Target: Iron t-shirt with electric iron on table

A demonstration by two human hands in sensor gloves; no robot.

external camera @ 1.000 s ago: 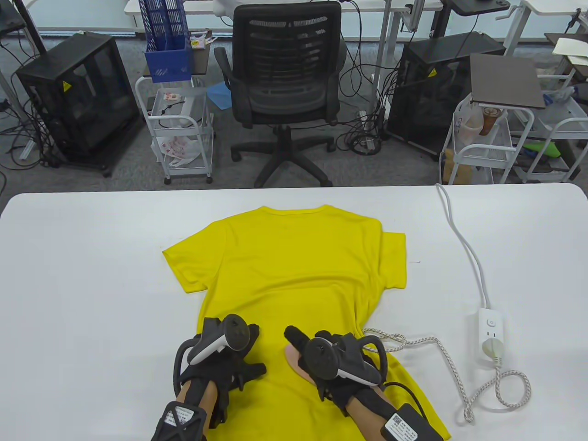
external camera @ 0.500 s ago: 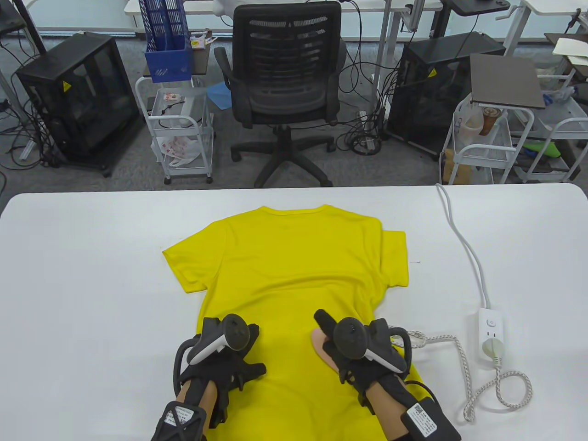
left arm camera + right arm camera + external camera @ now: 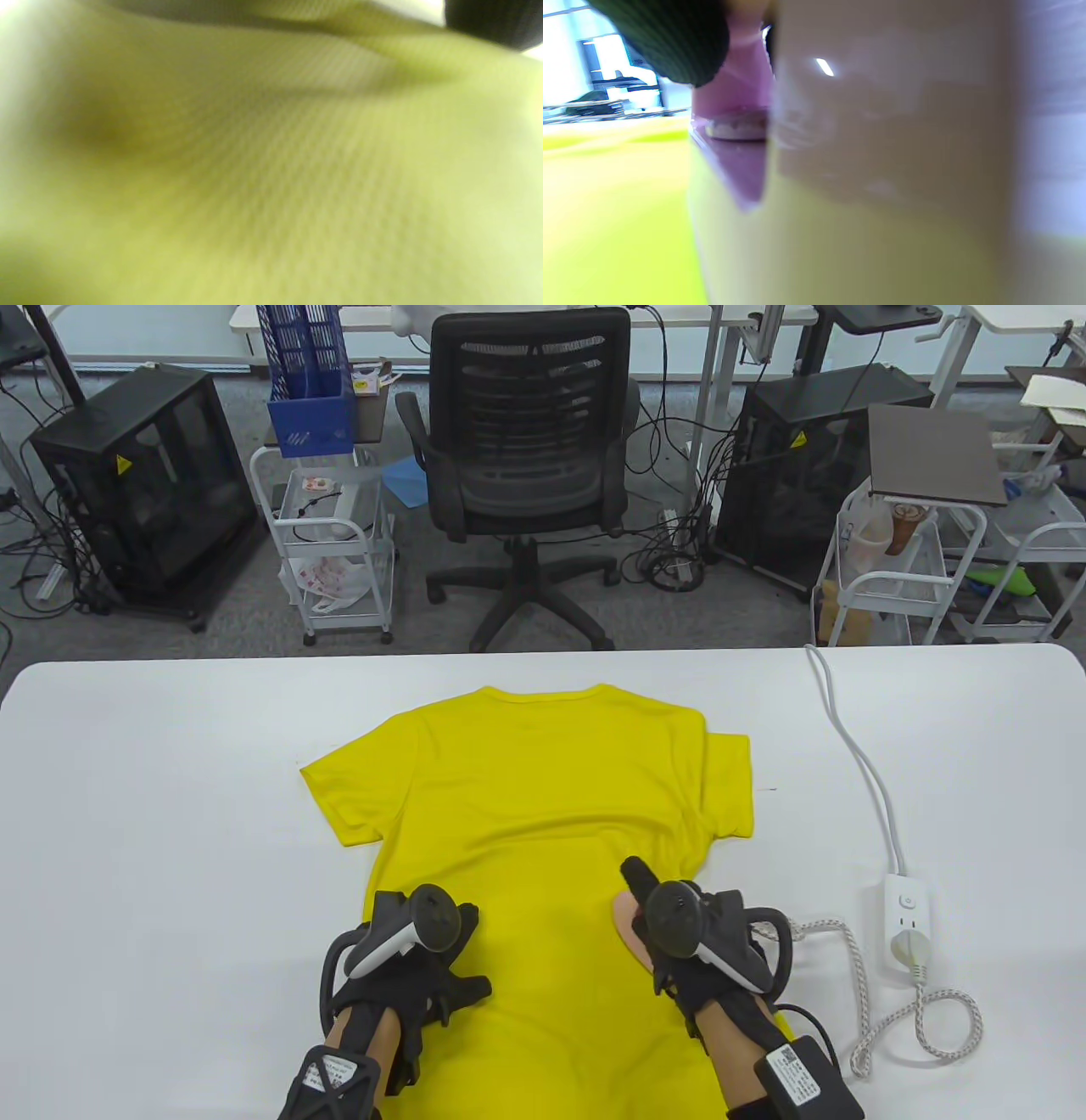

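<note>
my right hand (image 3: 696, 937) grips the iron (image 3: 626, 918) on the shirt (image 3: 543, 806) spread across the bench (image 3: 170, 814); left hand (image 3: 416, 950) presses the hem flat. best slow, even strokes, cloth kept taut.

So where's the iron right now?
In the table view, the pink iron sits on the yellow t-shirt's lower right part, under the right hand, left of the power strip.
</note>
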